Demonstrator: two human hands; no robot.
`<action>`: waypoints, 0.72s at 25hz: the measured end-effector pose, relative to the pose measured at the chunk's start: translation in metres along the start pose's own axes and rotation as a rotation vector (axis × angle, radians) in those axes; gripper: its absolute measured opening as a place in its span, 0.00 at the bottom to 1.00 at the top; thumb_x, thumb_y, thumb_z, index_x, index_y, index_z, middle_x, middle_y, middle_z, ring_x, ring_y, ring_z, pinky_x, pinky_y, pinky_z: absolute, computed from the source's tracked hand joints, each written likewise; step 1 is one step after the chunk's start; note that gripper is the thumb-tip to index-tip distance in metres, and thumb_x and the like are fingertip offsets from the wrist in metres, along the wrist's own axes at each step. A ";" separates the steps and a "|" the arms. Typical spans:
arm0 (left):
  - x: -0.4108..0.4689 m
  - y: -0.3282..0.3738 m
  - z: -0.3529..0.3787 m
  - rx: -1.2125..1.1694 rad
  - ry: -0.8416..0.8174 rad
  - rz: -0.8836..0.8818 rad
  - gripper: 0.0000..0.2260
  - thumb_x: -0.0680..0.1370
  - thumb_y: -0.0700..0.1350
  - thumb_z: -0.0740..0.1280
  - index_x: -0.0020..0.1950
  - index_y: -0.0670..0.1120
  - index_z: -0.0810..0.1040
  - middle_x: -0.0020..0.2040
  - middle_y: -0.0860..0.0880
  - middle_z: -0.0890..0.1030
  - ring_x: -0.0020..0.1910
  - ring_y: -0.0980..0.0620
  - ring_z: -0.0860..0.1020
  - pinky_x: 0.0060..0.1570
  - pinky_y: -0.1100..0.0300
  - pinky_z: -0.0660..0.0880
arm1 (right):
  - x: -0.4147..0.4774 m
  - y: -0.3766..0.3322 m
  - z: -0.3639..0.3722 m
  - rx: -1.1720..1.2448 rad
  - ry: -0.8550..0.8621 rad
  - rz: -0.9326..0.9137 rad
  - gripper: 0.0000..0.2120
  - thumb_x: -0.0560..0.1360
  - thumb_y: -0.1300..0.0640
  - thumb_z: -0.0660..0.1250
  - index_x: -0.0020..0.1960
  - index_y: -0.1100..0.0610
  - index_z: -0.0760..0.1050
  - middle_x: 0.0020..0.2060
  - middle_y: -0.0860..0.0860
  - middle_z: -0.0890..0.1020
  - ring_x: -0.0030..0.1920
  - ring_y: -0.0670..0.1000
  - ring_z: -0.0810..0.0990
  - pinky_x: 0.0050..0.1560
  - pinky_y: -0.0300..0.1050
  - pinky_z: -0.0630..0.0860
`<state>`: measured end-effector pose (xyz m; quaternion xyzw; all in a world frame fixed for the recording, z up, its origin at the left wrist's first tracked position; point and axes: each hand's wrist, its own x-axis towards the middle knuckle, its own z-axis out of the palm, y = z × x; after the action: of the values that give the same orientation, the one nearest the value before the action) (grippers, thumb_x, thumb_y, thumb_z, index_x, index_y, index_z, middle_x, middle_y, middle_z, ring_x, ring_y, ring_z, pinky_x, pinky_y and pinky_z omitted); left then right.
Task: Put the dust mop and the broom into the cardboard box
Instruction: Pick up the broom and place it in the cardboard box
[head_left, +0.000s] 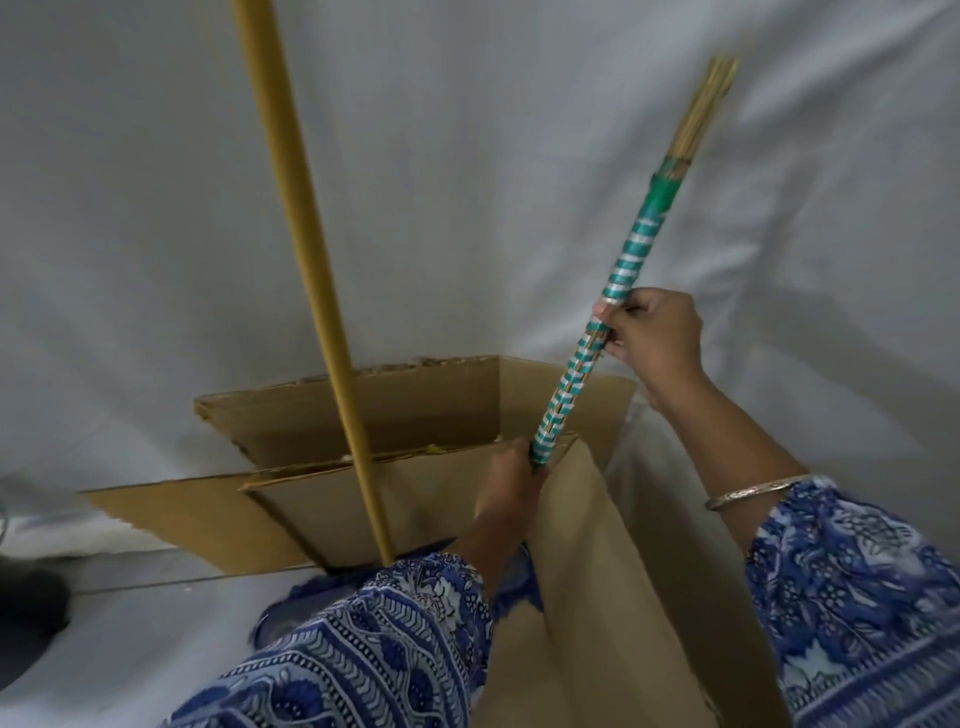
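An open cardboard box (415, 410) stands on the floor against a white cloth backdrop. The dust mop's long yellow handle (306, 291) rises out of the box, leaning toward the upper left; its blue head (511, 597) shows low inside the box behind my left arm. A broom (618, 291) with a teal-and-white wrapped handle and straw-coloured sticks at its top slants over the box's right side. My left hand (511, 478) grips its lower end at the box's near rim. My right hand (652, 335) holds it higher up.
A box flap (171, 519) lies flat out to the left on the white floor cloth. Another flap (618, 597) slopes down toward me on the right. A dark blurred object (28, 603) sits at the far left edge.
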<state>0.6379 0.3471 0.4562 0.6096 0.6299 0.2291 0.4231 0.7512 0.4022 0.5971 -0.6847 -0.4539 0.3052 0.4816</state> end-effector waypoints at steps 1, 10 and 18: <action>0.006 -0.001 0.012 -0.011 -0.015 -0.020 0.11 0.75 0.40 0.65 0.57 0.39 0.74 0.56 0.41 0.80 0.54 0.44 0.78 0.50 0.52 0.74 | 0.005 0.010 -0.001 -0.023 -0.013 -0.003 0.08 0.71 0.61 0.69 0.48 0.64 0.79 0.41 0.60 0.83 0.43 0.59 0.84 0.49 0.55 0.81; 0.058 -0.012 0.076 -0.061 -0.006 -0.192 0.11 0.76 0.38 0.63 0.56 0.37 0.76 0.54 0.38 0.81 0.53 0.42 0.78 0.45 0.55 0.71 | 0.042 0.083 0.003 -0.112 -0.067 -0.052 0.10 0.71 0.61 0.69 0.50 0.65 0.80 0.47 0.62 0.84 0.46 0.59 0.83 0.51 0.57 0.80; 0.076 -0.002 0.099 -0.149 0.049 -0.213 0.13 0.76 0.39 0.63 0.59 0.38 0.75 0.57 0.39 0.80 0.56 0.44 0.77 0.48 0.59 0.68 | 0.065 0.099 0.000 -0.172 -0.084 -0.107 0.10 0.72 0.60 0.67 0.51 0.64 0.79 0.46 0.60 0.84 0.45 0.56 0.83 0.52 0.54 0.80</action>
<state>0.7249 0.3978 0.3827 0.5004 0.6823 0.2440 0.4738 0.8094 0.4493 0.5059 -0.6848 -0.5342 0.2674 0.4173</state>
